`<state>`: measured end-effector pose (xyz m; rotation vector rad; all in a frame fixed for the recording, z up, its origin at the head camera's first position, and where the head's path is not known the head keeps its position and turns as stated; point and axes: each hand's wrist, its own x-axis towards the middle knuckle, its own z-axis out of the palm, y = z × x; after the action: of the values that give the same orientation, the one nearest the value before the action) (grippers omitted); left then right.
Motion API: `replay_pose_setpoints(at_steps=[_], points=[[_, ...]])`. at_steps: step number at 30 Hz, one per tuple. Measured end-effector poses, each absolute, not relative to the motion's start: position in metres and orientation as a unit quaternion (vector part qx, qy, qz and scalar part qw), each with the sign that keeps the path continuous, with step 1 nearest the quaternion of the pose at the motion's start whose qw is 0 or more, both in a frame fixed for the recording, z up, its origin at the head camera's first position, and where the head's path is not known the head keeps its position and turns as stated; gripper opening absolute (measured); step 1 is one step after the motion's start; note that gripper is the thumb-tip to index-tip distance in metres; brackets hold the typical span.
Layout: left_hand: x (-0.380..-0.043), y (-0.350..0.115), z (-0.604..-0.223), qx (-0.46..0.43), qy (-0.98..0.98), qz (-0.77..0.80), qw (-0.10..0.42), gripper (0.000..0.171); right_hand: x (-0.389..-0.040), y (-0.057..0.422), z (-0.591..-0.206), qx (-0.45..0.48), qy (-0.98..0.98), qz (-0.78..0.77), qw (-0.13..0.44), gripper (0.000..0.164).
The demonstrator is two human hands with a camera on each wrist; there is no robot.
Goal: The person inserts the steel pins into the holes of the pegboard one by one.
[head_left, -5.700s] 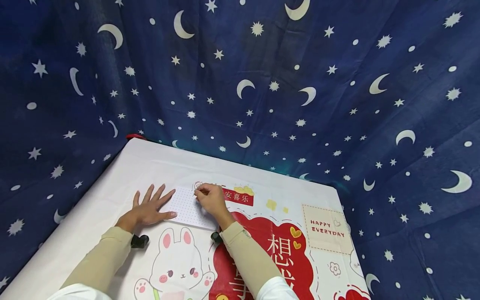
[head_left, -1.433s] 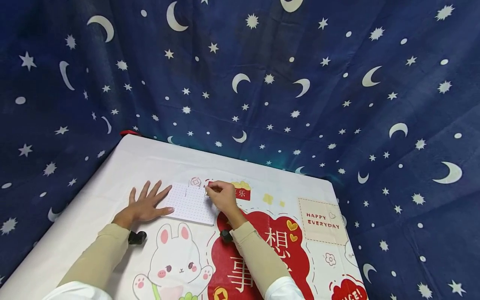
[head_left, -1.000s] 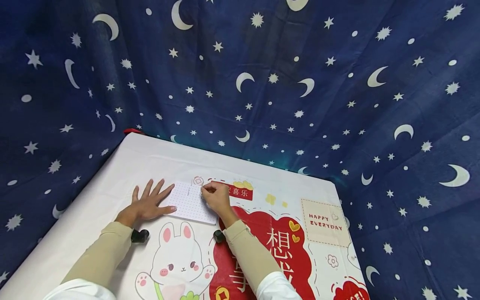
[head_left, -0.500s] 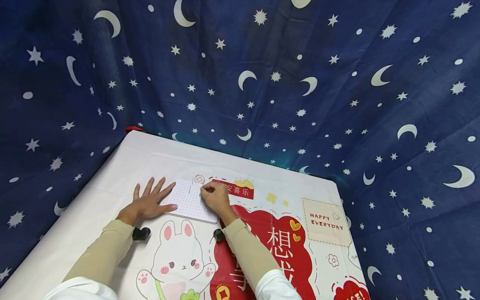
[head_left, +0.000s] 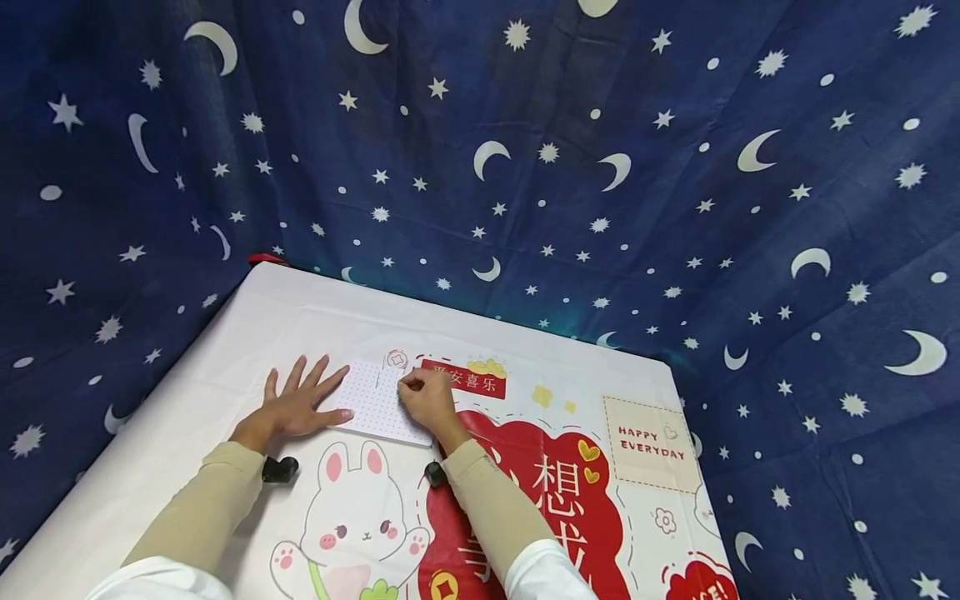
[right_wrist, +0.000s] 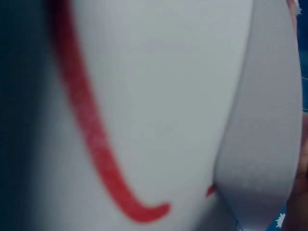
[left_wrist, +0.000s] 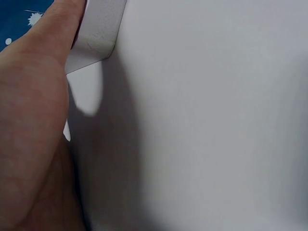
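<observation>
A thick white board (head_left: 382, 412) with a grid of small dots lies on the table, its side showing as a pale block (left_wrist: 98, 29) in the left wrist view. My left hand (head_left: 296, 408) is spread flat with straight fingers, the thumb and index finger at the board's left end. A thin dark pin (head_left: 377, 380) stands up from the board near its far edge. To the right of that pin, my right hand (head_left: 431, 400) pinches with thumb and index finger close over the board. The thin pin at these fingertips is mostly hidden by them.
The white tablecloth (head_left: 300, 317) carries printed pictures, a rabbit (head_left: 352, 517) and red lettered patches among them. Dark blue curtains (head_left: 480, 167) with moons and stars hang behind the table and at both sides. Black wrist cameras (head_left: 280, 470) sit at both wrists.
My right hand moves from beyond the board's far edge back down and left onto the board, holding its thin pin. The standing pin shows since 1.4 s ago. My left hand stays put.
</observation>
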<state>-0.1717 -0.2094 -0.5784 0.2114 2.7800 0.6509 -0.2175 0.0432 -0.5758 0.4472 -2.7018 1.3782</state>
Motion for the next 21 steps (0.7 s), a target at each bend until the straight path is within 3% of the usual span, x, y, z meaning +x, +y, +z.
replay_pose_setpoints(at_steps=[14,21], points=[[-0.172,-0.204,-0.577,0.078,0.959,0.239,0.135,0.093,-0.215,0.05,-0.568,0.147,-0.923,0.355,0.03,0.01],[-0.173,-0.205,-0.575,0.079,0.959,0.234,0.141,0.095,-0.207,0.083,-0.564,0.152,-0.902,0.405,0.016,0.009]])
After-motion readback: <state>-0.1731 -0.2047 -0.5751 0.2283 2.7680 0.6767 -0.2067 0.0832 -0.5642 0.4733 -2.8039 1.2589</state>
